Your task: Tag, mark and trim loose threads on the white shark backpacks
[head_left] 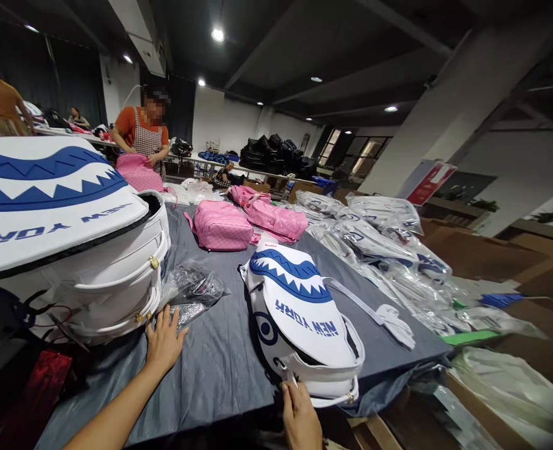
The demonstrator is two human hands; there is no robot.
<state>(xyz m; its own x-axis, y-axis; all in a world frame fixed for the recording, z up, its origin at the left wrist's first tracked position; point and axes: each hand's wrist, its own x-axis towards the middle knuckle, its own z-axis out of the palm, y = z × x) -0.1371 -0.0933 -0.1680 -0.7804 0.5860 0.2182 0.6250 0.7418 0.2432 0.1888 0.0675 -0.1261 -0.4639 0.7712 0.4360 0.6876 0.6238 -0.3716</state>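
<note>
A white backpack (304,300) with blue bands, white teeth and NEW YORK lettering lies on the grey-covered table (229,362). At its near lower edge my right hand (301,415) pinches a small white tab or strap end of it. My left hand (164,340) rests on the cover with fingers spread, holding nothing. Just beyond those fingertips lies a clear plastic bag (194,284) with something dark inside. Close by on the left stands a bulky white backpack (102,250) of the same pattern, its flap on top and gold zip pulls at the side.
Pink backpacks (223,225) lie farther up the table. To the right are a white glove (395,322) and a pile of plastic-wrapped white backpacks (375,231). Cardboard boxes (483,250) stand beyond the right edge. A co-worker (142,134) across the table handles a pink backpack.
</note>
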